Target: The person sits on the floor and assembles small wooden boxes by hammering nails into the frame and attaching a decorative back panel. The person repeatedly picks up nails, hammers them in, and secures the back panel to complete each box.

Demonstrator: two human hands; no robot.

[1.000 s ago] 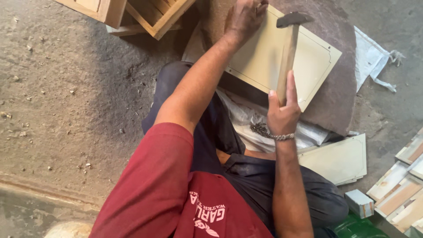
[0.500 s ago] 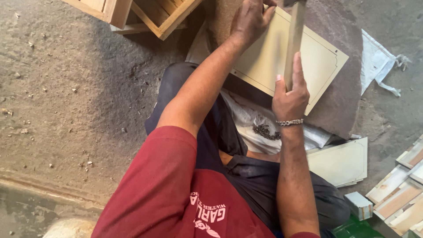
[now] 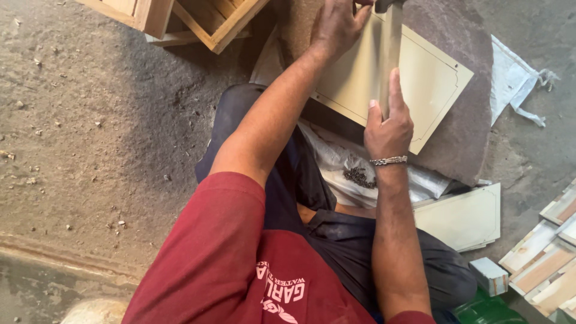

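Head view: a white bag [image 3: 516, 78] lies at 2 o'clock on the floor, a wooden crate [image 3: 219, 21] at 11 o'clock, dark nails [image 3: 359, 176] on plastic [image 3: 336, 159] at centre, while the left hand [image 3: 337, 24] presses flat on the cream panel [image 3: 429, 84] at 1 o'clock and the right hand [image 3: 389, 123] grips a hammer handle [image 3: 390, 57].

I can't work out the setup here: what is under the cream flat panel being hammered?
The cream flat panel lies on a brown slab-like block, which shows around its right and lower edges. The left hand presses the panel; the right hand grips a hammer handle. Whatever lies beneath the panel's middle is covered.
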